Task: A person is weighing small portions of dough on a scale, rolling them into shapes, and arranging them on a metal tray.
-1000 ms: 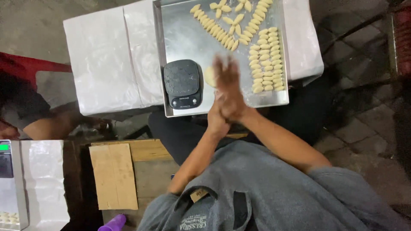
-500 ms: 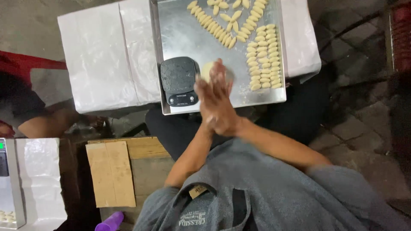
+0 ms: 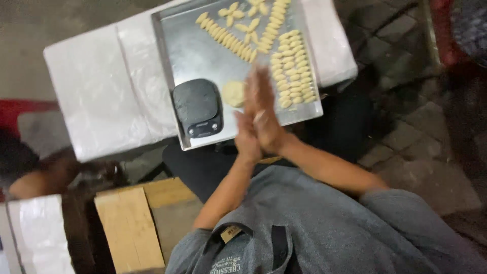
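My left hand (image 3: 246, 136) and my right hand (image 3: 264, 101) are pressed palm to palm above the near edge of a metal tray (image 3: 203, 45). A small pale bit of dough (image 3: 259, 117) shows between the palms. My right hand's fingers reach further out over the tray and are blurred. A round lump of dough (image 3: 234, 94) lies on the tray just left of my hands. Beside it stands a black kitchen scale (image 3: 197, 107). Several small shaped dough pieces (image 3: 289, 66) lie in rows on the tray's right side and far end.
The tray rests on a table covered in white plastic (image 3: 96, 86). A wooden board (image 3: 129, 228) lies at lower left. Another person's arm (image 3: 45, 177) shows at the left edge. Dark stone paving (image 3: 406, 132) is on the right.
My palms have rubbed against each other, and the right hand has slid forward over the tray. The dough lump now shows clear of my hands.
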